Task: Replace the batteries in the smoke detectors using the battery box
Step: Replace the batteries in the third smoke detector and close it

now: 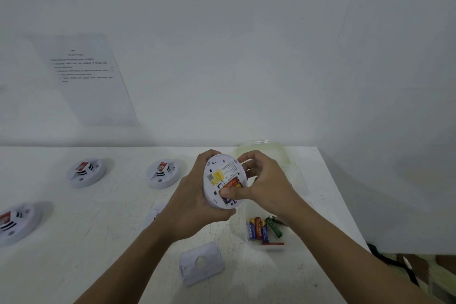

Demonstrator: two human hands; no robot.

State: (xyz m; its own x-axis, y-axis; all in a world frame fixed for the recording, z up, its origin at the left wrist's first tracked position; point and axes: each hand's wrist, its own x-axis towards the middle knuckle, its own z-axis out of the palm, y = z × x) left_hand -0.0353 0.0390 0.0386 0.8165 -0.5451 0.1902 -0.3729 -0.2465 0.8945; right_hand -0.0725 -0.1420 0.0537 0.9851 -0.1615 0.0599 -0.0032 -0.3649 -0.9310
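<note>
Holding: I saw the left hand (195, 205) curled round the lower rim of a round white plastic smoke detector (222, 173), which was lifted and tilted with its open back toward the camera.
Right hand: the right hand (266, 187) hooked its fingers over the detector's upper rim, and its thumb pressed on the cylindrical batteries (232, 183) seated in the compartment.
Back face: smooth white shell with a square yellow sticker and a printed label.
Battery box: the clear rectangular plastic battery box (271, 246) lay just under the right wrist and held loose batteries (259, 228) in blue, red and green wraps.
Cover: a flat white back cover (201, 263) with a round hole lay below the left wrist.
Lid: a pale translucent lid (261, 153) lay just beyond the right fingers.
Other detectors: three domed white other detectors (86, 171) sat left of the grip, well apart.
Table: a scuffed matt white table (98, 242).
</note>
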